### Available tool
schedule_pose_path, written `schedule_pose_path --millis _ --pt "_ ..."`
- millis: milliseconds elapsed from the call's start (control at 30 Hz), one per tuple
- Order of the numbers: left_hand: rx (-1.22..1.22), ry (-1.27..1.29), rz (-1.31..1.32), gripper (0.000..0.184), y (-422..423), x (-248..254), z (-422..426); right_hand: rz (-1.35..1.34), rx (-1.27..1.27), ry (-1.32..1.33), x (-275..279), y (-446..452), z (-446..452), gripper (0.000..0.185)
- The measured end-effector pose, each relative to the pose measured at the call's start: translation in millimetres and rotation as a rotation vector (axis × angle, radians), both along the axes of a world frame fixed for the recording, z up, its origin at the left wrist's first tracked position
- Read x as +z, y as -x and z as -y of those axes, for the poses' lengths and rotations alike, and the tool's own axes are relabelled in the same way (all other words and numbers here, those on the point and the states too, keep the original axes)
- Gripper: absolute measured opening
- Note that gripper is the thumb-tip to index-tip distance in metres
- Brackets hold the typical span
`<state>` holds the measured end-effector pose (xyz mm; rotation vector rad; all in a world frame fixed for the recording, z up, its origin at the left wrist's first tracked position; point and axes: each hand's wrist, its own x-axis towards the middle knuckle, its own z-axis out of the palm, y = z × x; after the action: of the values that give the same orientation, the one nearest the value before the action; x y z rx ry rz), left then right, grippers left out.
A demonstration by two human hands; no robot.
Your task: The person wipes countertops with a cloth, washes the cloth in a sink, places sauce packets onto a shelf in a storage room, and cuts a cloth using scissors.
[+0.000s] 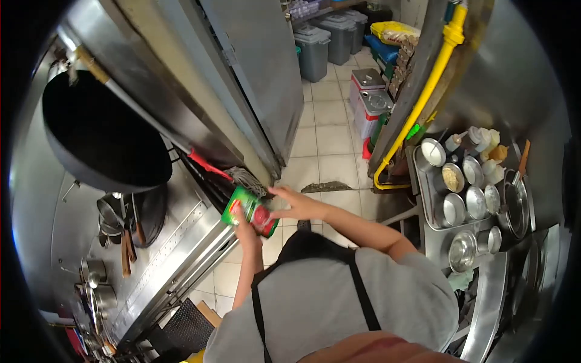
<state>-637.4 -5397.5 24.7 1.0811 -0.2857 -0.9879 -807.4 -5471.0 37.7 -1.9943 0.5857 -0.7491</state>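
A green packet [249,209] with a red picture on its front is held tilted in front of my body. My left hand [242,227] is closed on its lower left side, thumb across the front. Beside the packet's right edge is my right hand [298,204], with its fingers stretched out and apart. Whether its fingertips touch the packet I cannot tell. The print on the packet is too blurred to read.
A large black wok [103,133] hangs at the left above a steel counter [163,242]. At the right, a tray [430,209] carries several metal bowls. Ahead, a grey door [260,66] stands beside a tiled passage [324,130] with grey bins [313,54]. A yellow pipe [423,91] runs down the right.
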Motion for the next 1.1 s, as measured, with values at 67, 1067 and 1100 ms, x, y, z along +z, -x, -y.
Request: schedule_pose_path --millis 67,1067,1100 --pt "-0.119 -0.026 0.126 0.04 3.8 -9.1 68.8 -0.035 0.0 -0.128 -10.0 -7.6 41.5 0.081" --pt "-0.97 -0.029 0.412 0.047 203.8 61.8 813.5 0.887 -0.184 -1.119 -9.3 280.6 686.1 0.059" --pt "-0.851 -0.003 0.522 0.042 191.9 66.4 831.4 0.92 -0.235 -1.099 -4.4 282.4 705.3 0.06"
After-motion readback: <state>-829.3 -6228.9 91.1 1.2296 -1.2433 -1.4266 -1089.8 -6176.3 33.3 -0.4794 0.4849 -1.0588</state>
